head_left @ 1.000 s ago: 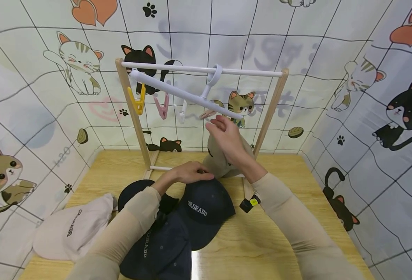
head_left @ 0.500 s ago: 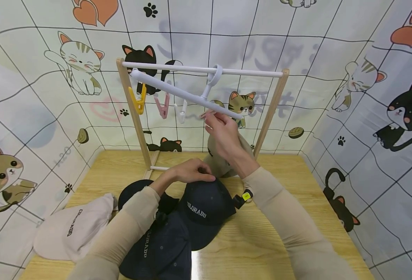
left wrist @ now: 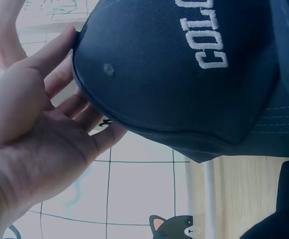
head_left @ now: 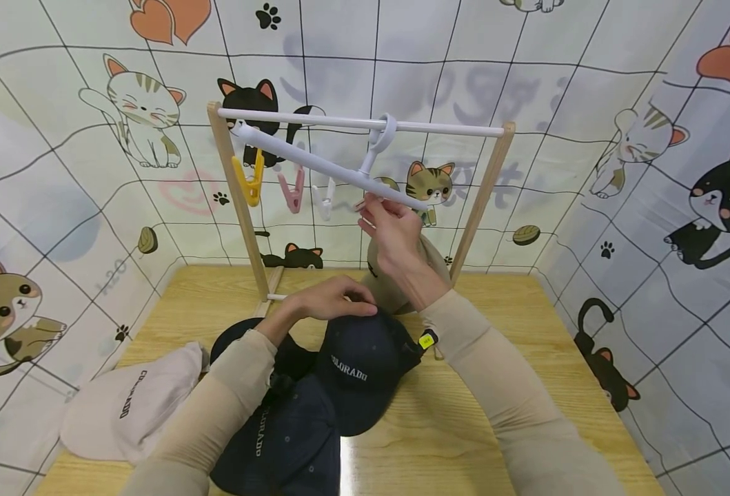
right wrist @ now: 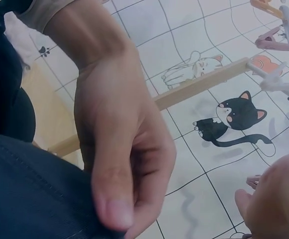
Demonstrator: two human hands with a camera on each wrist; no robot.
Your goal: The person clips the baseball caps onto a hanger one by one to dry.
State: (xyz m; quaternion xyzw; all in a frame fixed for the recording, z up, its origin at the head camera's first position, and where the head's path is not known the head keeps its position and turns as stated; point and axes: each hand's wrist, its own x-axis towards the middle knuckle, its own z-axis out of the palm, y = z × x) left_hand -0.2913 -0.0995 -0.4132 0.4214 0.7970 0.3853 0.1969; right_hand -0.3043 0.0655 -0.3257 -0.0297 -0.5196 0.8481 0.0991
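Observation:
My left hand (head_left: 333, 297) pinches the crown edge of a navy cap (head_left: 365, 351) with white COLORADO lettering. In the left wrist view, the thumb and fingers hold this edge of the navy cap (left wrist: 169, 74). Higher up, my right hand (head_left: 398, 238) pinches a pink clip (head_left: 360, 205) under the lower right part of a white hanger (head_left: 315, 162). Most of that clip is hidden by the fingers; its tip shows beside the right hand (right wrist: 278, 194) in the right wrist view. A beige cap (head_left: 389, 289) is partly hidden behind the right hand.
The tilted hanger hangs from a white rail (head_left: 302, 120) on a wooden frame (head_left: 482, 200). Yellow (head_left: 251, 179), pink (head_left: 293, 191) and white clips (head_left: 325, 198) dangle from it. A second navy cap (head_left: 284, 441) and a pale cap (head_left: 135, 406) lie on the table (head_left: 464, 427).
My right hand has moved up and left to the pink clip, its fingers closing on it. The navy cap in my left hand has risen slightly. The hanging clips have swung a little.

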